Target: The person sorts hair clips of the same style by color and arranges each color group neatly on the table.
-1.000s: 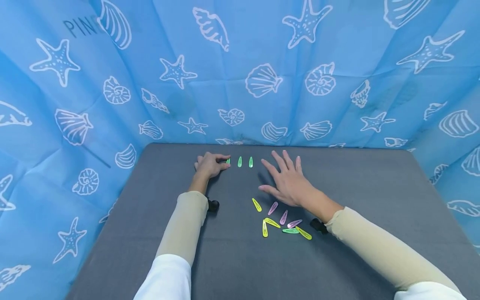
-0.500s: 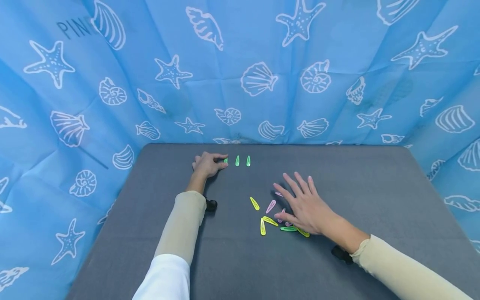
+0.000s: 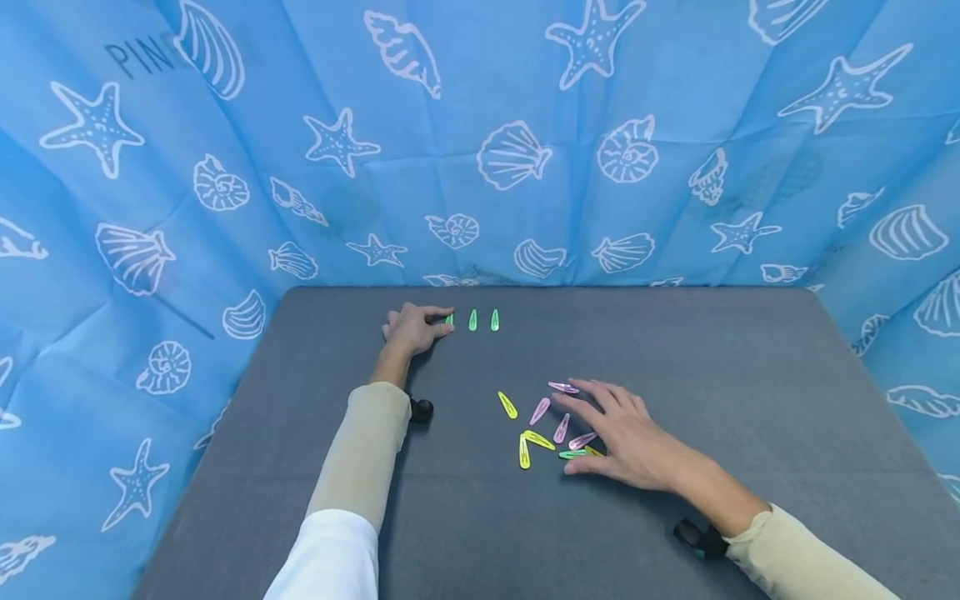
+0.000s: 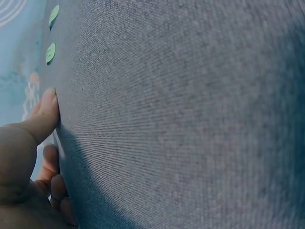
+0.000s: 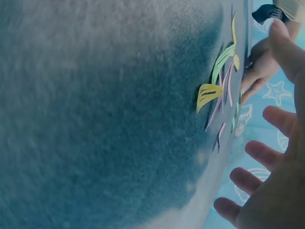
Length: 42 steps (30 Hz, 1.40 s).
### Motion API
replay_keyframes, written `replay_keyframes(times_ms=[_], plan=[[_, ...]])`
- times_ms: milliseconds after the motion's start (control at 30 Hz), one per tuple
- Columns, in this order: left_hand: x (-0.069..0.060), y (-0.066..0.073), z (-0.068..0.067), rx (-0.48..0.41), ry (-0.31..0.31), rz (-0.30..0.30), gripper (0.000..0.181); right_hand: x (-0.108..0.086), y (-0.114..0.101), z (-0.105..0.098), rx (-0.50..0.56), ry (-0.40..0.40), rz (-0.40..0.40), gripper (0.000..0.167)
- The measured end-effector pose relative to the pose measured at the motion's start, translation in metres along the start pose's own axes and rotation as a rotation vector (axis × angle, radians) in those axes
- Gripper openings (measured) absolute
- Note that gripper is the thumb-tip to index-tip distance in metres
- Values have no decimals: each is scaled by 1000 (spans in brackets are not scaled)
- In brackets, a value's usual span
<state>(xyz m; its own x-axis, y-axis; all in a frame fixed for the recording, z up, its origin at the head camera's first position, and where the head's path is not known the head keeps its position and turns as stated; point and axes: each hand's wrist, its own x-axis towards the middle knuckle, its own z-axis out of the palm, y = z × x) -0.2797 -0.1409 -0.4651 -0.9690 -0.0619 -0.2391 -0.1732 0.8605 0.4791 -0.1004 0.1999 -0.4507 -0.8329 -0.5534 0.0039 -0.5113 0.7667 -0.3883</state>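
Observation:
At the table's far side, my left hand (image 3: 411, 327) holds the leftmost green snap hair clip (image 3: 450, 319) between thumb and index finger; in the left wrist view the fingers hide that clip. Two more green clips, a middle one (image 3: 472, 320) and a right one (image 3: 495, 320), stand in a row beside it. My right hand (image 3: 630, 437) is over the right side of a loose group of clips, fingers spread and slightly bent, gripping nothing. Its thumb is near a green clip (image 3: 572, 454) and a partly covered yellow clip (image 5: 208, 93); its fingertips are near a pink clip (image 3: 563, 387).
More pink clips (image 3: 540, 411) and yellow clips (image 3: 524, 451) lie scattered left of my right hand. The dark grey cloth-covered table (image 3: 337, 350) ends at a blue curtain (image 3: 450, 150) printed with shells and starfish.
My right hand has drawn back from near the green row to the loose clips, its fingers bending more. A pink clip now lies at the group's far side. My left hand stays at the row.

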Motion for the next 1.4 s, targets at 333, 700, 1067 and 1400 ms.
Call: replay_keyframes(times_ms=[333, 700, 1067, 1400], plan=[[-1, 0, 0, -6, 20, -2, 39, 0, -3, 3, 57, 31, -93, 38], [2, 2, -1, -2, 7, -1, 39, 3, -7, 11, -27, 79, -139, 22], [2, 0, 2, -5, 6, -12, 38, 6, -10, 7, 165, 27, -106, 9], [4, -1, 3, 1, -1, -30, 40, 13, -6, -8, 302, 3, -21, 12]])
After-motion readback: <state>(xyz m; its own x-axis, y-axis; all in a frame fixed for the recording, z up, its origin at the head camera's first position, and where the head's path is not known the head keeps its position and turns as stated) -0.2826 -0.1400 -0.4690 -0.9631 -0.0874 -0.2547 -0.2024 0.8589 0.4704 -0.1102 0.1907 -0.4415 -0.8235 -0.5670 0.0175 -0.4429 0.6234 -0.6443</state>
